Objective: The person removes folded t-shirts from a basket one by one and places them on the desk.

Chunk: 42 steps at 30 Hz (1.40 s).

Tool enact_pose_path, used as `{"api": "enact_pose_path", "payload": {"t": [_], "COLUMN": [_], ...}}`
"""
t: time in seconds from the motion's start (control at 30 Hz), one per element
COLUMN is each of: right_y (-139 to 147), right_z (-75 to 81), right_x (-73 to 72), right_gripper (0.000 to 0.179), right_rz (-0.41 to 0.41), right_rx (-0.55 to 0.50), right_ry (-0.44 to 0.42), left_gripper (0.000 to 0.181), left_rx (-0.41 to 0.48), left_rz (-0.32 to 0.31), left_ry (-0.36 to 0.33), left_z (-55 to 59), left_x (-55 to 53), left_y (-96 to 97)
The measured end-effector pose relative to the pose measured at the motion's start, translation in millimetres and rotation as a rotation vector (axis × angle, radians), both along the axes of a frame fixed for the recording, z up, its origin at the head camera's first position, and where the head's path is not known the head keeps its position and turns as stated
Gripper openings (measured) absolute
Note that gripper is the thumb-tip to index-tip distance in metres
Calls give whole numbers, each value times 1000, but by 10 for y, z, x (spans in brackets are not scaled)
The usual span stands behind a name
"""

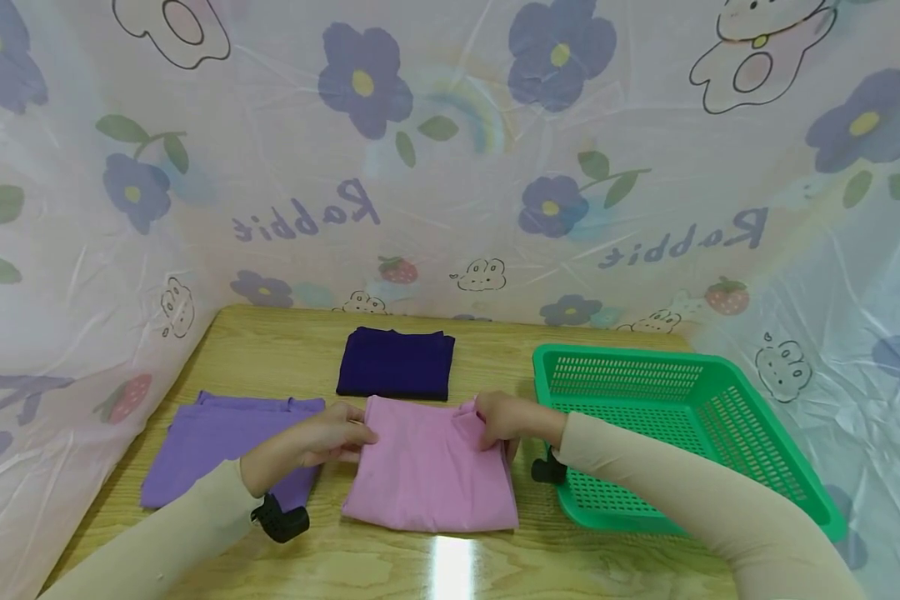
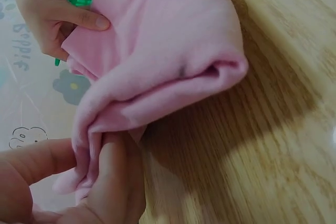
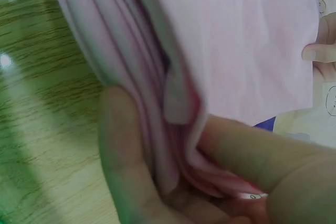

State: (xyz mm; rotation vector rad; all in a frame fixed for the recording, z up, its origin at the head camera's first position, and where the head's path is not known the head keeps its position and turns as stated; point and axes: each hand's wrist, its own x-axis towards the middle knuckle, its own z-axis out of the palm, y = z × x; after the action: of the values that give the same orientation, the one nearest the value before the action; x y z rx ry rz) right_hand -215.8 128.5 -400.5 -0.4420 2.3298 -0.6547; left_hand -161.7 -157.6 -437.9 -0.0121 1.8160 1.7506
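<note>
Both hands hold a folded pink cloth (image 1: 431, 475) by its two sides, near its far corners. My left hand (image 1: 336, 433) pinches the left edge, thumb on one face and fingers behind, as the left wrist view shows. On the right edge my right hand (image 1: 504, 419) grips several stacked layers between thumb and fingers, plain in the right wrist view, where the layers (image 3: 121, 51) hang in loose folds. Seen from the left wrist, the cloth's rolled fold (image 2: 173, 90) stands off the wood with a shadow beside it.
A folded purple cloth (image 1: 225, 442) lies at the left, partly under the left forearm. Behind the pink cloth rests a folded dark navy cloth (image 1: 396, 365). A green plastic basket (image 1: 622, 354) stands at the right beneath the right forearm. Patterned sheeting (image 1: 450, 167) walls in the wooden table (image 1: 285, 333).
</note>
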Motion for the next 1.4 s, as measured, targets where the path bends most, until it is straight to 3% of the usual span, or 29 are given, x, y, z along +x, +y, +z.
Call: {"api": "enact_pose_path", "payload": {"t": [0.2,0.37,0.47,0.6,0.73,0.93,1.1,1.17,1.3,1.4], "right_y": [-15,-53,-101,-184,-262,-309,-278,-247,-207,-181], "right_z": [-31,-100,-146,-162,-152,-126,-75,-35,102,231], "right_x": [-17,-32,-47,-66,-85,-119,-169,-204,-299,-374], "right_gripper": [25,29,34,39,39,48,14,16,25,29], "right_rz": [7,55,126,207,208,242,253,241,214,166], "right_rx": [34,112,204,348,474,592,523,424,280,183], "right_ry": [22,113,200,295,316,365,451,457,429,395], "left_gripper": [34,25,21,24,24,25,30,32,69,69], "left_rx": [-88,-218,-304,-492,-646,-792,-839,-821,-803,-772], "left_rz": [-6,-14,-36,-64,-95,-117,-112,-96,-57,-44], "left_ry": [37,125,197,293,397,529,570,537,470,485], "left_z": [-43,-76,-83,-107,-132,-99,-69,-63,-17,50], "left_x": [-21,-25,-22,-29,-46,-50,-47,-59,-92,-107], "left_y": [-18,-21,-20,-15,1,34,51,50,26,-18]}}
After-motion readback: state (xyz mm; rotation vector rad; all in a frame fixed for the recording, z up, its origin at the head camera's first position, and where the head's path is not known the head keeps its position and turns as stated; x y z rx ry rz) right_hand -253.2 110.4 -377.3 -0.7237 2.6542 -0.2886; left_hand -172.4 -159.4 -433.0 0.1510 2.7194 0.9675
